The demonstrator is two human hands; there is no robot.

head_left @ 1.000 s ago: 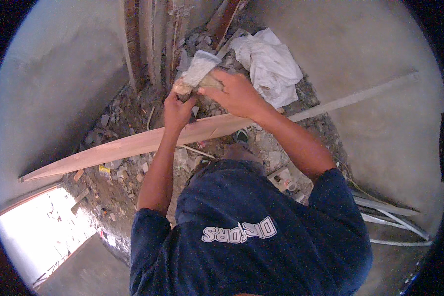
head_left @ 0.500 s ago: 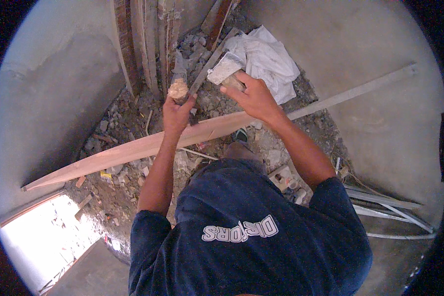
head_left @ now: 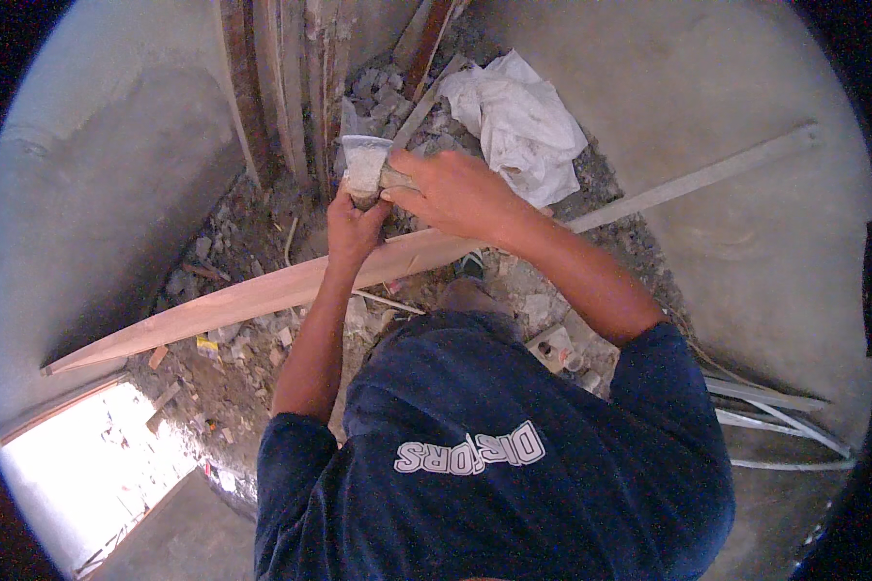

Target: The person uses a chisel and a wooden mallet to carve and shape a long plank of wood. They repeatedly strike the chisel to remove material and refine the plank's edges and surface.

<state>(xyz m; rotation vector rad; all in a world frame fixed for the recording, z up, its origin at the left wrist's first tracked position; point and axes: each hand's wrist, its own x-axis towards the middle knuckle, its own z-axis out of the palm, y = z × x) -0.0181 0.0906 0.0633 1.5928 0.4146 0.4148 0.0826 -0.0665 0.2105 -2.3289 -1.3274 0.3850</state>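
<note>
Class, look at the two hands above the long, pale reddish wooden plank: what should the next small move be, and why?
Probably lift the flat, whitish-grey-headed tool slightly with the right hand, the left hand held steady: the tool's head overlaps the short, rounded brown piece in the left hand's grip, hiding part of it, though contact cannot be confirmed.
</note>
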